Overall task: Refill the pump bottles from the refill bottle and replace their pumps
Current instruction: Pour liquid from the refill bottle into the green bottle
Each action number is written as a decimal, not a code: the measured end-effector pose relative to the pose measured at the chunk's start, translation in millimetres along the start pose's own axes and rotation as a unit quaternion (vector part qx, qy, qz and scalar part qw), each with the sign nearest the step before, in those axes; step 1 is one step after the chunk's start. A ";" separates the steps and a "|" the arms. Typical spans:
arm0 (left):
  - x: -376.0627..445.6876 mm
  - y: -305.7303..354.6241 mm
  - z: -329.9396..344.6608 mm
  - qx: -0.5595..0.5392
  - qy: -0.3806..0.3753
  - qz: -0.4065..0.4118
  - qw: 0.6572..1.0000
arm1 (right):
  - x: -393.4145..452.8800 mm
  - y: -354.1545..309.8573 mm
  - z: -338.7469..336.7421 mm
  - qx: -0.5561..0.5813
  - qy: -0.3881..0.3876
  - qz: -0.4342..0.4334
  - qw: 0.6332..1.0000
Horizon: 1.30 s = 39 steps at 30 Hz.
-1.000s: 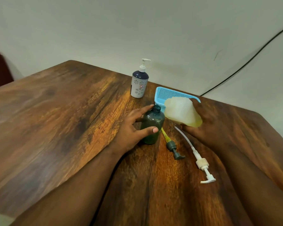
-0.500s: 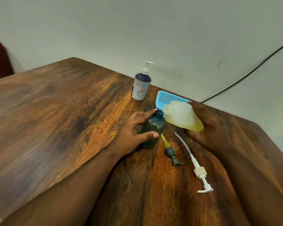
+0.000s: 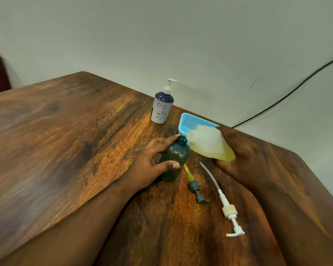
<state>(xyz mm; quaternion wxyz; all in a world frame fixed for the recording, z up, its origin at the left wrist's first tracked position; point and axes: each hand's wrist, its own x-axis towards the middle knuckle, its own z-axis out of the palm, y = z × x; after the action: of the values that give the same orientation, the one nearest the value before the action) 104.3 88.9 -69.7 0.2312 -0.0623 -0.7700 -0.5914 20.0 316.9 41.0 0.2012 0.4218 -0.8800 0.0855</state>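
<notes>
Green bottle (image 3: 174,160) stands gripped by left hand (image 3: 152,162), beside right hand's (image 3: 244,156) tilted refill bottle (image 3: 210,144).

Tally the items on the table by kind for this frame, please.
Bottles: 3 (open dark green bottle, translucent refill bottle, white-and-navy pump bottle)
Loose pumps: 2 (grey pump, white pump)
Baskets: 1 (blue plastic basket)
Total: 6

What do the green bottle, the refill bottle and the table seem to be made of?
Green bottle: likely translucent tinted plastic, glossy; light shows through its open neck and walls.
Refill bottle: probably soft, milky, matte plastic; yellow liquid shows dimly through the wall.
Table: wood or a wood-look laminate, which one is unclear; bold brown grain with a slight sheen.
</notes>
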 end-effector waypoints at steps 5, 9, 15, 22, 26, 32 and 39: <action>0.5 -1.9 0.0 0.008 0.000 0.001 1.000 | -0.2 2.1 0.9 -0.005 -0.003 0.000 1.000; 0.5 -2.7 -0.4 0.012 0.000 -0.001 1.000 | 0.6 0.0 -2.1 -0.019 -0.008 0.003 1.000; -0.1 -4.0 -0.6 0.023 0.008 0.006 1.000 | 2.7 -4.8 -10.8 -0.063 -0.016 0.000 0.998; 0.6 -5.9 -2.1 0.035 0.013 0.008 0.999 | 5.8 -8.4 -14.3 -0.079 -0.031 -0.006 0.996; 1.0 -6.4 -3.0 0.037 0.016 0.011 0.999 | 6.8 -8.0 -13.5 -0.083 -0.043 -0.002 0.996; 0.9 -6.2 -3.4 0.034 0.014 0.014 0.999 | 7.8 -8.4 -14.0 -0.079 -0.052 0.002 0.995; 1.1 -7.3 -4.0 0.039 0.011 0.013 0.999 | 6.7 -7.1 -13.0 -0.085 -0.054 0.004 0.995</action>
<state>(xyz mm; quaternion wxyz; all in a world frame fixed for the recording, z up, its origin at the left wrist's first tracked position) 101.8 82.8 -74.8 0.2495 -0.0564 -0.7887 -0.5590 25.5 311.8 55.5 0.1879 0.4033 -0.8955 -0.0117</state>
